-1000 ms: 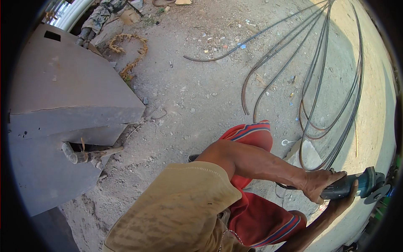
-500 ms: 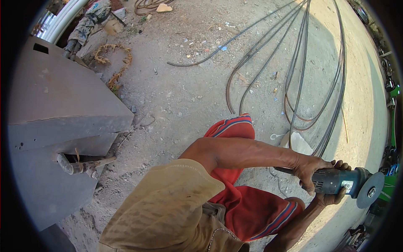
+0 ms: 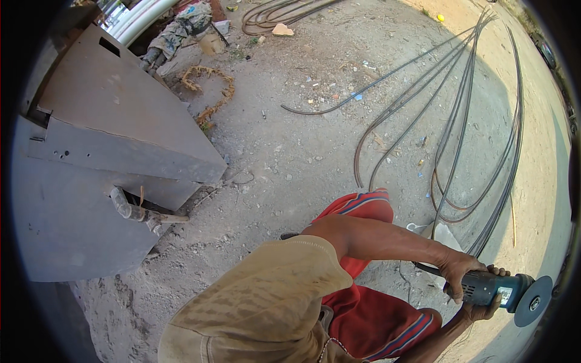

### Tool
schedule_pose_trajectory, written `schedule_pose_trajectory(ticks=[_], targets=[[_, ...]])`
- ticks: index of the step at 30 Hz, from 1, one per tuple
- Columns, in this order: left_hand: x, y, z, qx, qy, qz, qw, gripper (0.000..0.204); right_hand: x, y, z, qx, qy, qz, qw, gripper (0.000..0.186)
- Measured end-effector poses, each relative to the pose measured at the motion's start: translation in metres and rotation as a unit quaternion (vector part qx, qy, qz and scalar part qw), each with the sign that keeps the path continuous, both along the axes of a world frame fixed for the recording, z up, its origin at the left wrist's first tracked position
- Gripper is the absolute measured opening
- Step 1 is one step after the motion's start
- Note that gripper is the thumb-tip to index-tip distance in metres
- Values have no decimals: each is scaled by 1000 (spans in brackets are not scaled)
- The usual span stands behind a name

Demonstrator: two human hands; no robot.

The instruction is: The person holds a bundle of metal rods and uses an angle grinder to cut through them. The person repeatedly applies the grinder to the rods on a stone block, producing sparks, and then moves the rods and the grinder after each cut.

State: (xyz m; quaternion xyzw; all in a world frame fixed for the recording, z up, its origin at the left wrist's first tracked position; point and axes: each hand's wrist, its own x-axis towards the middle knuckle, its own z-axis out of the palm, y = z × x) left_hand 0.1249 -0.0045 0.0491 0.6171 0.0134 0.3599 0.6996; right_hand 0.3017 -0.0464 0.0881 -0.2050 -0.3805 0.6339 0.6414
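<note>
My left hand (image 3: 460,269) is wrapped round the rear body of a dark teal angle grinder (image 3: 496,288), which lies sideways at the lower right with its cord trailing leftward. My right hand (image 3: 481,308) grips it from below, with fingers also showing over the top. A grey disc (image 3: 534,302) on the grinder's head faces the camera. Beneath my arms are my knees in red shorts with striped hems (image 3: 375,320). Behind them a pale stone (image 3: 448,239) is partly hidden.
Long bent metal rods (image 3: 448,169) lie on the dusty ground to the upper right, and more coiled rods (image 3: 272,18) at the top. A grey metal structure (image 3: 121,121) with a pipe joint (image 3: 127,206) stands at the left, near white pipes (image 3: 139,24), cloth debris and dried plant matter.
Since a second ago the grinder has turned so its disc faces the camera more fully, and my hands have shifted round it. The view has swayed, with the background shifting in frame.
</note>
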Motion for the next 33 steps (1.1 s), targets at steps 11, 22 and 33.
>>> schedule_pose_trajectory(ticks=[11, 22, 33], targets=[[7, -11, 9, 187, 262, 288, 902, 68, 5, 11, -10, -77, -96, -148, 981, 56], [-5, 8, 4, 209, 219, 249, 920, 65, -20, 14, -21, 25, -49, -118, 991, 82], [7, 7, -1, 193, 235, 226, 925, 72, -1, 12, -29, -42, 19, -73, 996, 54]])
